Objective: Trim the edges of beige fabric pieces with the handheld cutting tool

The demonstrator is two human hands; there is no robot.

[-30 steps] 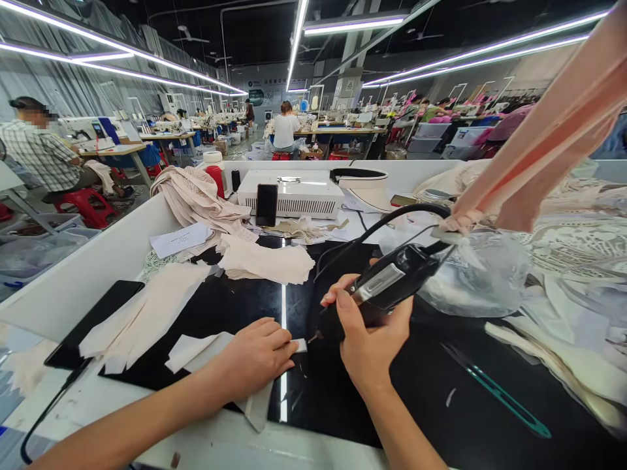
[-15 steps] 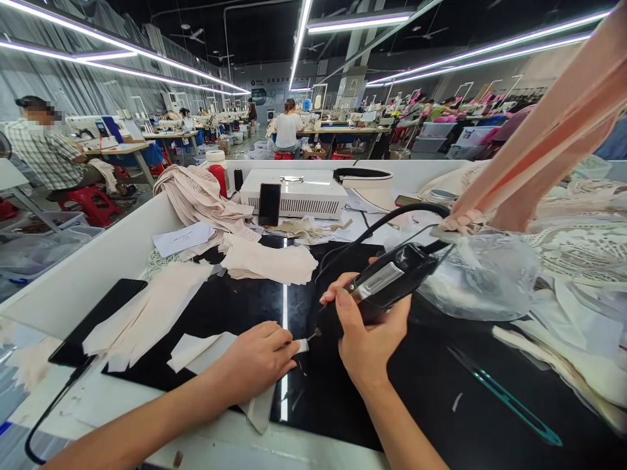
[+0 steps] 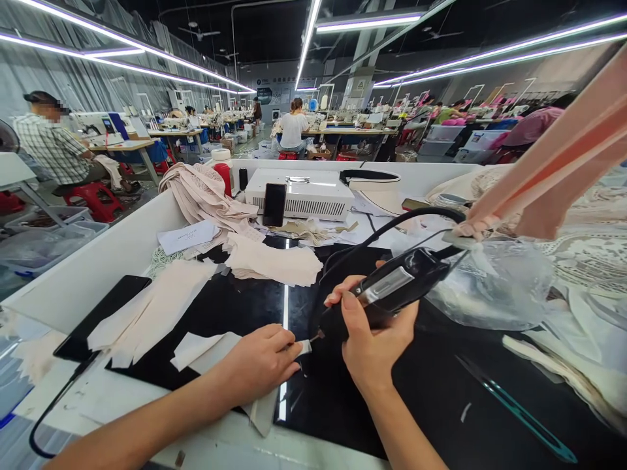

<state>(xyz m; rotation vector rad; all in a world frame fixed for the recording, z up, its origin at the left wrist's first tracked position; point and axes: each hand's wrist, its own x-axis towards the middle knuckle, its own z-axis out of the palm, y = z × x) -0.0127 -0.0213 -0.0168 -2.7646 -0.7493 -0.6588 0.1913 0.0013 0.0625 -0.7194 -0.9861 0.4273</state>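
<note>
My right hand [image 3: 375,320] is wrapped around a black corded handheld tool [image 3: 386,287] with a silver plate on its side. The tool slants down to the left, and its thin metal tip meets the end of a pale fabric piece [image 3: 306,346]. Just left of that tip, my left hand [image 3: 269,356] presses the fabric onto the black work surface [image 3: 235,313], fingers together and closed over it. More of the fabric shows beyond and below this hand; its middle is hidden. A pink cloth strip [image 3: 543,150] tied to the tool's cable end runs up to the right.
Stacks of pale fabric pieces [image 3: 272,261] lie behind and left. Green tweezers [image 3: 519,405] are at right, near a clear plastic bag [image 3: 494,287]. A white vented box [image 3: 301,196] and a phone [image 3: 274,203] stand at the back. A seated co-worker [image 3: 53,140] is far left.
The whole view has shifted slightly, so things appear a little further right. Both hands keep nearly the same place on the fabric and tool.
</note>
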